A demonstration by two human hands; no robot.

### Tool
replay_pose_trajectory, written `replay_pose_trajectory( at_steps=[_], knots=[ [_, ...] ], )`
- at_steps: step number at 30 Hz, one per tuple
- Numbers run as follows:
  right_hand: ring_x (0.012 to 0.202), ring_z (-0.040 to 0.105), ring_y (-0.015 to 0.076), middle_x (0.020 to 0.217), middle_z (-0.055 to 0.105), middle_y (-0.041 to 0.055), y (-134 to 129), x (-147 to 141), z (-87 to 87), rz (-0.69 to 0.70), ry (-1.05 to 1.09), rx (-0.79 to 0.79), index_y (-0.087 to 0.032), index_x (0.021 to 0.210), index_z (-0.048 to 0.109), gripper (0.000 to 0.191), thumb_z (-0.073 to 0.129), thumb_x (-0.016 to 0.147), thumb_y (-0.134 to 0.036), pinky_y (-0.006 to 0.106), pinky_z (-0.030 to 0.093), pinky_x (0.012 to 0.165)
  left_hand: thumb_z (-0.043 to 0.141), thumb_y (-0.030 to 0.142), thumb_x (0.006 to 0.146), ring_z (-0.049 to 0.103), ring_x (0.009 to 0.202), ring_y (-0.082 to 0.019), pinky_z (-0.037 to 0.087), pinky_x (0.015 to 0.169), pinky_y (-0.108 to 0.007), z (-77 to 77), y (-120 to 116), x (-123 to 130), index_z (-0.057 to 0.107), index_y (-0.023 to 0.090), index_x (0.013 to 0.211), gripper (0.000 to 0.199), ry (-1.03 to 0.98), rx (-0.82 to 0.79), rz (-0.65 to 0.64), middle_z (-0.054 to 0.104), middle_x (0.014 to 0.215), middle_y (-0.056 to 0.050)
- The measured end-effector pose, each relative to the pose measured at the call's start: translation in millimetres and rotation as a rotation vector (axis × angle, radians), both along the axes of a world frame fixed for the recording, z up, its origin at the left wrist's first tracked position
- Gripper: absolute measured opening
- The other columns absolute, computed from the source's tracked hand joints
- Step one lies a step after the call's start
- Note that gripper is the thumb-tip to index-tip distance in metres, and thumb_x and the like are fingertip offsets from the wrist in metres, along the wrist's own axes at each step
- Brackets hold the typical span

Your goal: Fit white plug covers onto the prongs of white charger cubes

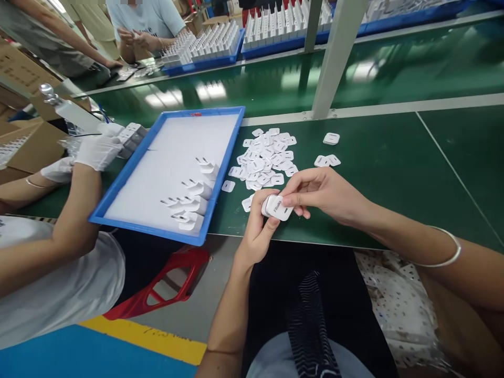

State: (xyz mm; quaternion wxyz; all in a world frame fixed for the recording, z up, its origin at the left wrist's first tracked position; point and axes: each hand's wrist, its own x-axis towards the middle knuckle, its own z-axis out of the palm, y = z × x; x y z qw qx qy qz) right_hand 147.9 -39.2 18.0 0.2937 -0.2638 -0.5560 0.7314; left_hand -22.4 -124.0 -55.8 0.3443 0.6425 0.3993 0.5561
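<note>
In front of my body, my left hand (258, 226) is closed round a small white plug charger, mostly hidden by its fingers and by a printed white cover plate (277, 209) over its face. The thumb and fingertips of my right hand (325, 194) pinch that plate's right edge. Whether the plate is seated or only resting against the charger I cannot tell. Just beyond my hands lies a loose pile of white cover plates (264, 157), and a few more plates (331, 138) lie apart to its right.
A blue-rimmed tray (220, 199) on my left bears several white two-pin chargers (192, 202). Beside it a co-worker's gloved hands (98, 149) handle grey-white blocks. A metal post (334, 63) rises behind the pile. Across the green conveyor (271, 84) stand trays of chargers (214, 44).
</note>
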Motion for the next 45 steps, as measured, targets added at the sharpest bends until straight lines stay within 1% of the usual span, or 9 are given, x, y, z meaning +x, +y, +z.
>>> replay_pose_trajectory(
  at_steps=[7, 11, 15, 21, 27, 31, 39, 42, 45],
  knots=[
    [0.050, 0.054, 0.0083, 0.065, 0.066, 0.0021, 0.1, 0.7, 0.0, -0.044, -0.050, 0.039, -0.014, 0.074, 0.075, 0.024, 0.090, 0.068, -0.032, 0.021, 0.045, 0.043, 0.046, 0.043, 0.101, 0.050, 0.109, -0.022, 0.044, 0.096, -0.035, 3.8, 2.7, 0.6, 0.047, 0.027, 0.137, 0.039, 0.034, 0.022, -0.022, 0.052, 0.123, -0.008],
    [0.050, 0.054, 0.0086, 0.066, 0.066, 0.0022, -0.6, 0.5, -1.4, -0.046, -0.049, 0.042, -0.015, 0.074, 0.075, 0.025, 0.089, 0.068, -0.034, 0.021, 0.044, 0.043, 0.046, 0.043, 0.101, 0.050, 0.110, -0.021, 0.043, 0.096, -0.035, 4.8, 2.8, 1.2, 0.048, 0.027, 0.136, 0.039, 0.021, 0.020, -0.024, 0.053, 0.122, -0.007],
    [0.050, 0.053, 0.0081, 0.064, 0.065, 0.0016, -0.8, 0.7, -2.8, -0.046, -0.026, 0.029, -0.015, 0.073, 0.074, 0.024, 0.088, 0.071, -0.035, 0.022, 0.045, 0.045, 0.046, 0.047, 0.100, 0.052, 0.106, -0.022, 0.045, 0.092, -0.035, 6.0, 2.4, 1.8, 0.048, 0.026, 0.135, 0.040, 0.046, 0.012, 0.001, 0.054, 0.119, -0.008],
    [0.052, 0.054, 0.0081, 0.065, 0.065, -0.0001, -0.2, 1.2, -5.5, -0.025, 0.016, -0.002, -0.016, 0.074, 0.075, 0.022, 0.089, 0.068, -0.032, 0.022, 0.047, 0.047, 0.046, 0.046, 0.100, 0.052, 0.104, -0.021, 0.045, 0.092, -0.034, 7.8, 2.5, 2.6, 0.048, 0.026, 0.134, 0.038, 0.038, 0.010, 0.001, 0.053, 0.117, -0.007],
    [0.051, 0.053, 0.0075, 0.065, 0.065, 0.0007, -0.5, 1.4, -5.9, -0.036, -0.002, 0.014, -0.016, 0.073, 0.075, 0.022, 0.087, 0.072, -0.034, 0.022, 0.046, 0.047, 0.046, 0.045, 0.100, 0.053, 0.105, -0.022, 0.045, 0.093, -0.035, 7.8, 2.8, 2.7, 0.048, 0.026, 0.134, 0.039, 0.050, 0.009, 0.002, 0.053, 0.118, -0.008],
    [0.050, 0.053, 0.0075, 0.066, 0.066, 0.0011, -0.5, 1.2, -6.3, -0.040, -0.005, 0.045, -0.016, 0.074, 0.075, 0.025, 0.089, 0.070, -0.035, 0.022, 0.046, 0.047, 0.047, 0.044, 0.100, 0.052, 0.105, -0.022, 0.045, 0.092, -0.034, 7.2, 2.6, 2.5, 0.048, 0.027, 0.134, 0.038, 0.041, 0.005, -0.004, 0.053, 0.119, -0.007],
    [0.050, 0.054, 0.0087, 0.068, 0.066, 0.0015, -8.2, 0.5, -3.5, -0.157, -0.084, 0.176, -0.016, 0.072, 0.069, 0.031, 0.089, 0.068, -0.039, 0.024, 0.046, 0.046, 0.047, 0.045, 0.100, 0.052, 0.106, -0.022, 0.045, 0.092, -0.034, 9.0, 1.9, 4.1, 0.049, 0.026, 0.134, 0.038, 0.046, -0.004, 0.015, 0.053, 0.119, -0.008],
    [0.048, 0.055, 0.0087, 0.065, 0.064, 0.0000, -10.2, 0.8, -3.6, -0.195, -0.077, 0.181, -0.016, 0.071, 0.065, 0.034, 0.090, 0.067, -0.038, 0.024, 0.046, 0.045, 0.048, 0.044, 0.100, 0.052, 0.106, -0.021, 0.045, 0.093, -0.034, 10.3, 2.3, 3.9, 0.049, 0.026, 0.134, 0.038, 0.059, -0.004, 0.013, 0.053, 0.119, -0.008],
    [0.047, 0.055, 0.0087, 0.062, 0.062, -0.0006, -9.9, 1.0, -4.3, -0.185, -0.068, 0.172, -0.016, 0.070, 0.063, 0.035, 0.090, 0.067, -0.038, 0.024, 0.046, 0.045, 0.048, 0.042, 0.100, 0.052, 0.108, -0.021, 0.045, 0.094, -0.033, 10.2, 3.2, 2.8, 0.050, 0.027, 0.134, 0.037, 0.058, 0.016, -0.006, 0.053, 0.119, -0.007]
  ],
)
